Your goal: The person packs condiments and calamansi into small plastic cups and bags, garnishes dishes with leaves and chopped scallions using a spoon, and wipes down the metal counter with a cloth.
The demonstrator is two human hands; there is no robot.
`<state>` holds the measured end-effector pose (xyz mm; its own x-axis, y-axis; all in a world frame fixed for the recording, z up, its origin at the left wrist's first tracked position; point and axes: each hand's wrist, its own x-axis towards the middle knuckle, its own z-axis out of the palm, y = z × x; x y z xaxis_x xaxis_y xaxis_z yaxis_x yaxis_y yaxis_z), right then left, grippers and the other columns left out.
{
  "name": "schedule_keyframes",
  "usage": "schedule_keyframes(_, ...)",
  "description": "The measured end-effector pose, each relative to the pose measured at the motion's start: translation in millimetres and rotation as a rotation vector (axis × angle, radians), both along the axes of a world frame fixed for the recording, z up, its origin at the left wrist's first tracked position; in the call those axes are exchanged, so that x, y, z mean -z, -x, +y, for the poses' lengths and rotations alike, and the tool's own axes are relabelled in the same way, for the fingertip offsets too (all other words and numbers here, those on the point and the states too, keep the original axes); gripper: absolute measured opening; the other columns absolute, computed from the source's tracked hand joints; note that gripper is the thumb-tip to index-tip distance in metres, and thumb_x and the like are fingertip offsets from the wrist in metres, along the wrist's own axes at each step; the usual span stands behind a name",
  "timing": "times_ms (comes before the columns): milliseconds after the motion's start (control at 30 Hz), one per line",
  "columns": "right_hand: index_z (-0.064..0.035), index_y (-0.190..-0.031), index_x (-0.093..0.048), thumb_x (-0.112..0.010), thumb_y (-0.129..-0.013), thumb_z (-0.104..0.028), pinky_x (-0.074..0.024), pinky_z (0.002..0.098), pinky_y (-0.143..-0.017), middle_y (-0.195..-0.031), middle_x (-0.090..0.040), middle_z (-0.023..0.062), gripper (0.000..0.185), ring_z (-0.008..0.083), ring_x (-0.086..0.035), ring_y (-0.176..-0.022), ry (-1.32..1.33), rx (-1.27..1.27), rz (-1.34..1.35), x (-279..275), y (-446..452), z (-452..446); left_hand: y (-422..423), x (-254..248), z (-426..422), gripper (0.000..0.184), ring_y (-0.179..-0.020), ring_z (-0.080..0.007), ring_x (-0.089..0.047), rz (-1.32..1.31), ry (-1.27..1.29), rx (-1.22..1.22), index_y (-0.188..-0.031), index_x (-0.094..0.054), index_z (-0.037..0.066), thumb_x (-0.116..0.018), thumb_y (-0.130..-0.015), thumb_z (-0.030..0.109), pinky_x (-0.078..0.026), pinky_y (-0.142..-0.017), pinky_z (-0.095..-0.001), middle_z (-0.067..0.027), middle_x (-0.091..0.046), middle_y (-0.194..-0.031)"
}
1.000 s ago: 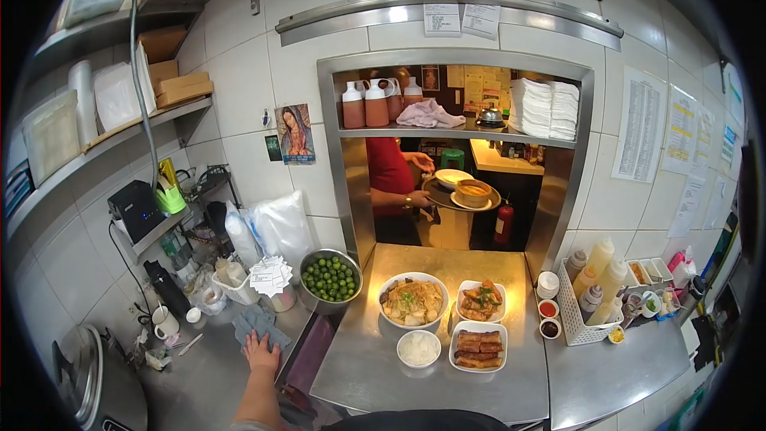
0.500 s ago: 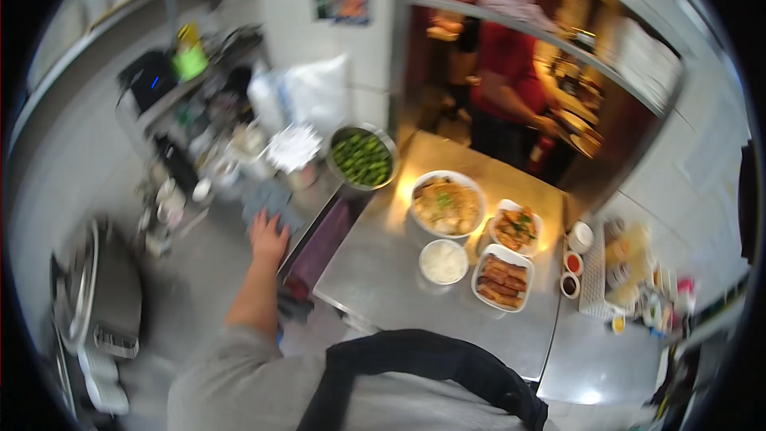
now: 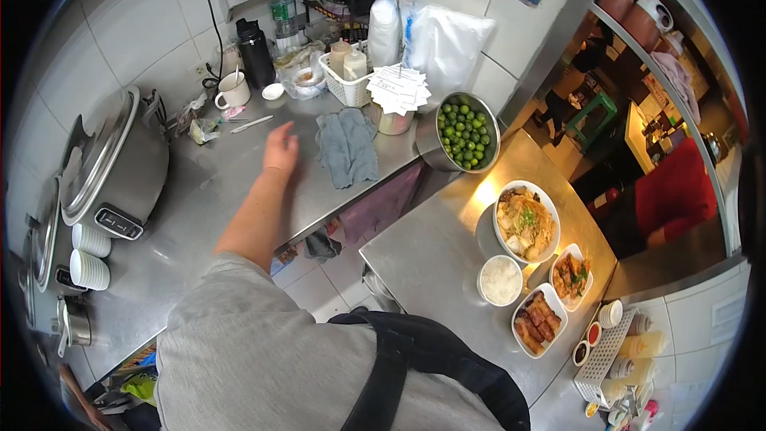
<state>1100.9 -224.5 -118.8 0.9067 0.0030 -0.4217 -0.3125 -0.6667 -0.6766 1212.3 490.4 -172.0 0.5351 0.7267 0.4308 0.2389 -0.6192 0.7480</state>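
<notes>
My left hand [image 3: 281,149] is over the steel counter [image 3: 207,199], left of a folded blue-grey cloth [image 3: 346,148] and apart from it. Its fingers are foreshortened, and whether they are spread or closed does not show clearly. A pen [image 3: 251,124] and a white mug [image 3: 233,91] are beyond it. My right hand is out of view. On the other counter are a noodle bowl [image 3: 527,222], a rice bowl [image 3: 501,280], a dish of fried rolls [image 3: 538,321] and a dish of saucy pieces [image 3: 571,278].
A metal bowl of green limes [image 3: 465,134] sits beside paper slips [image 3: 398,89]. Large cookers [image 3: 120,168] and stacked white cups [image 3: 89,269] are at left. Sauce bottles in a white basket [image 3: 604,367] are lower right. Another person in red [image 3: 677,191] is beyond the opening.
My left hand has come off the cloth and moved to its left. The view has turned left and down. The person in red stands elsewhere beyond the opening.
</notes>
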Motion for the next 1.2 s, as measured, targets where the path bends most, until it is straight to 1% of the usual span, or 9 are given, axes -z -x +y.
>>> schedule_keyframes(200,-0.0061,-0.120,-0.055,-0.062,-0.087,-0.026,-0.0484,0.0380,-0.086,-0.095,-0.066,0.0121,0.039,0.0256,-0.064,-0.089,0.065,0.110,0.033,7.3,-5.0,5.1,39.5,42.8,118.5,0.043,-0.118,-0.0341,-0.048,0.260,-0.197,-0.418,-0.116,-0.060,0.014,-0.053,-0.076,-0.001,-0.040,-0.101,-0.0416,-0.0170,-0.051,-0.126)
schedule_keyframes(400,-0.0055,-0.121,-0.055,-0.061,-0.087,-0.024,-0.0483,0.0372,-0.086,-0.095,-0.067,0.0119,0.039,0.0253,-0.064,-0.090,0.108,0.318,0.096,13.3,41.9,7.4,26.1,9.9,197.6,0.052,-0.131,-0.0370,-0.035,0.765,-0.277,-0.121,-0.135,-0.044,0.015,-0.046,-0.085,0.003,-0.033,-0.108,-0.0406,-0.0197,-0.036,-0.142)
schedule_keyframes(433,-0.0054,-0.121,-0.055,-0.061,-0.087,-0.024,-0.0482,0.0370,-0.086,-0.095,-0.067,0.0118,0.039,0.0252,-0.064,-0.090,0.106,0.356,0.108,14.7,53.8,9.9,29.1,102.1,314.2,0.053,-0.135,-0.0353,-0.029,0.871,-0.798,0.025,-0.139,-0.040,0.017,-0.045,-0.088,0.008,-0.025,-0.113,-0.0407,-0.0158,-0.032,-0.147)
schedule_keyframes(467,-0.0053,-0.121,-0.055,-0.061,-0.087,-0.024,-0.0482,0.0369,-0.086,-0.096,-0.067,0.0118,0.039,0.0252,-0.064,-0.090,0.099,0.397,0.124,16.7,71.2,16.1,11.7,10.2,220.8,0.053,-0.138,-0.0322,-0.025,1.173,-0.390,0.002,-0.142,-0.037,0.018,-0.045,-0.090,0.019,-0.019,-0.115,-0.0407,-0.0106,-0.029,-0.150)
schedule_keyframes(500,-0.0051,-0.121,-0.055,-0.061,-0.087,-0.023,-0.0482,0.0367,-0.086,-0.096,-0.067,0.0118,0.039,0.0251,-0.064,-0.090,0.094,0.424,0.137,16.3,84.8,21.6,2.3,110.4,350.0,0.049,-0.139,-0.0285,-0.023,1.386,-0.989,0.069,-0.139,-0.040,0.013,-0.044,-0.092,0.028,-0.016,-0.116,-0.0407,-0.0079,-0.033,-0.148)
schedule_keyframes(533,-0.0050,-0.122,-0.055,-0.061,-0.087,-0.023,-0.0481,0.0366,-0.086,-0.096,-0.067,0.0117,0.039,0.0251,-0.064,-0.090,0.092,0.443,0.148,14.6,94.3,28.0,-7.5,64.0,308.5,0.046,-0.135,-0.0276,-0.032,1.671,-0.876,0.220,-0.133,-0.045,0.006,-0.047,-0.092,0.028,-0.023,-0.113,-0.0391,-0.0105,-0.036,-0.145)
schedule_keyframes(600,-0.0048,-0.122,-0.055,-0.061,-0.088,-0.023,-0.0481,0.0363,-0.086,-0.096,-0.067,0.0116,0.039,0.0250,-0.064,-0.090,0.085,0.500,0.169,15.2,110.9,38.3,-1.3,41.2,262.6,0.035,-0.118,-0.0335,-0.050,0.586,0.098,-0.158,-0.122,-0.051,0.005,-0.042,-0.094,0.023,-0.042,-0.098,-0.0411,-0.0208,-0.049,-0.131)
schedule_keyframes(900,-0.0039,-0.123,-0.054,-0.060,-0.088,-0.020,-0.0479,0.0351,-0.086,-0.097,-0.067,0.0113,0.039,0.0246,-0.064,-0.090,0.073,0.464,0.171,35.0,107.8,31.1,43.9,52.5,214.3,0.030,-0.098,-0.0405,-0.054,0.709,-0.399,-0.081,-0.101,-0.059,0.005,-0.064,-0.072,0.012,-0.045,-0.087,-0.0472,-0.0200,-0.058,-0.100)
schedule_keyframes(1200,-0.0029,-0.125,-0.053,-0.059,-0.089,-0.018,-0.0476,0.0338,-0.087,-0.098,-0.067,0.0109,0.039,0.0241,-0.064,-0.091,0.135,0.193,0.225,18.4,44.2,-7.3,74.9,22.2,142.4,0.039,-0.104,-0.0362,-0.057,0.479,0.117,-0.353,-0.119,-0.056,0.008,-0.048,-0.081,0.000,-0.047,-0.088,-0.0402,-0.0236,-0.057,-0.113)
